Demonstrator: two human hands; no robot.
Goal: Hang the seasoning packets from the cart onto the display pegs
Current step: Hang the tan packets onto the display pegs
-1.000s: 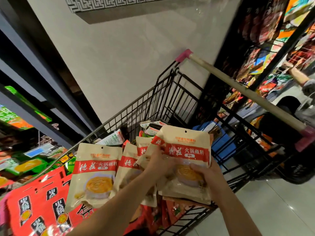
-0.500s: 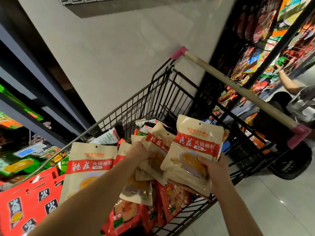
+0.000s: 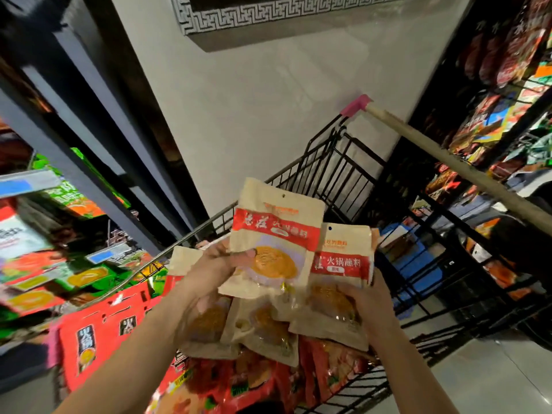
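Above the black wire cart [image 3: 343, 174] I hold several beige seasoning packets with red bands. My left hand [image 3: 209, 270] grips one raised packet [image 3: 277, 234] with its thumb on the front, and more packets [image 3: 263, 330] fan out under its fingers. My right hand [image 3: 370, 309] holds the lower edge of another beige packet [image 3: 343, 264] to the right, which overlaps the raised one. Each packet has a small hang hole at its top. Red packets [image 3: 328, 372] lie in the cart below. No display peg shows clearly.
Shelves on the left carry green and red packages [image 3: 86, 276]; large red packs [image 3: 98, 339] hang beside the cart. The cart's handle [image 3: 448, 156] runs diagonally at right, with hanging goods [image 3: 493, 115] behind it. A grey wall stands ahead.
Both hands have lifted the beige packets higher and drawn them together into one overlapping bunch. The left hand now holds one packet raised in front. The view has tilted upward.
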